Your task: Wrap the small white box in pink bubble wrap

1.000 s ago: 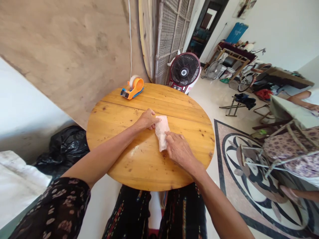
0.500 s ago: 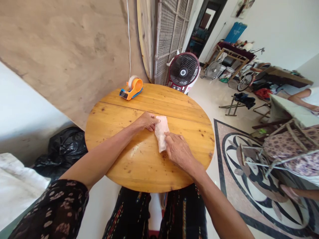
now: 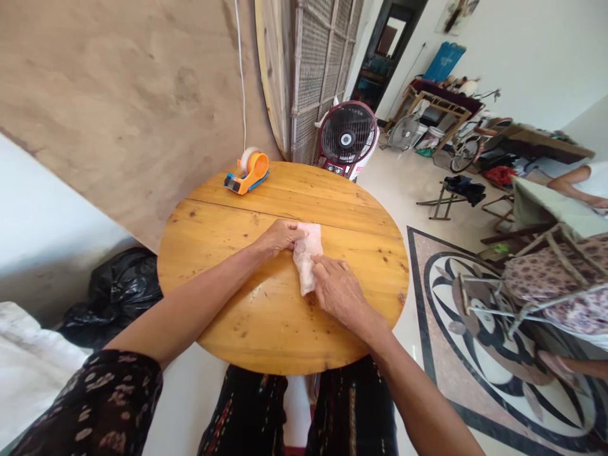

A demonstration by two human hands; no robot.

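Note:
A pale pink, crinkled, wrapped flat bundle [image 3: 310,244] lies lengthwise on the round wooden table [image 3: 228,329]; its contents cannot be made out. My left hand [image 3: 280,237] pinches its upper left edge, thumb on top and fingers curled underneath. On the lower right side, my right hand [image 3: 338,282] grips the bundle with bent fingers, the index finger and thumb pressed against its edge. Beyond my left hand, near the table's far edge, stands an orange and blue tape dispenser [image 3: 249,173] with a roll of clear tape.
A dark red fan [image 3: 348,136] stands just past the table's far edge. Black plastic bags [image 3: 114,294] lie on the left. At the right, another person's arm [image 3: 572,180] shows near a chair with a patterned cushion [image 3: 536,269]. A folding stool [image 3: 444,199] stands farther back.
Both hands stay on the pink bundle, with its upper part lying slightly flatter and wider. The whole view has shifted a little.

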